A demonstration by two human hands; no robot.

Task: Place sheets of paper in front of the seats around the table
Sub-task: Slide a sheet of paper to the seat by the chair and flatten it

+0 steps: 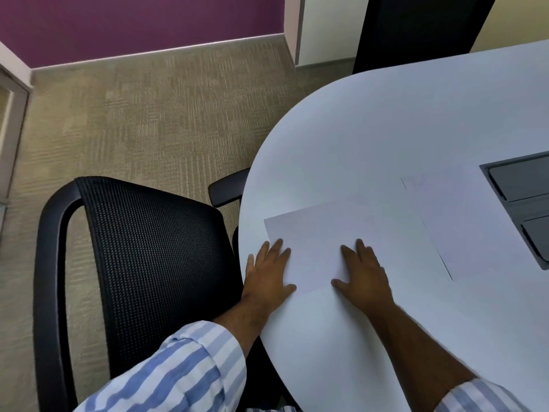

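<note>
A white sheet of paper (341, 233) lies flat on the white table (386, 129), near its rounded left edge, in front of a black mesh office chair (148, 257). My left hand (269, 272) rests palm down on the sheet's near-left corner, fingers spread. On the sheet's near-right part my right hand (362, 275) also presses flat. A second white sheet or stack (463, 227) lies further right, partly under the first.
A dark recessed cable box (523, 197) is set into the table at the right. Another black chair back (421, 28) stands at the far side. Beige carpet (148, 114) and a purple wall (133, 22) lie to the left.
</note>
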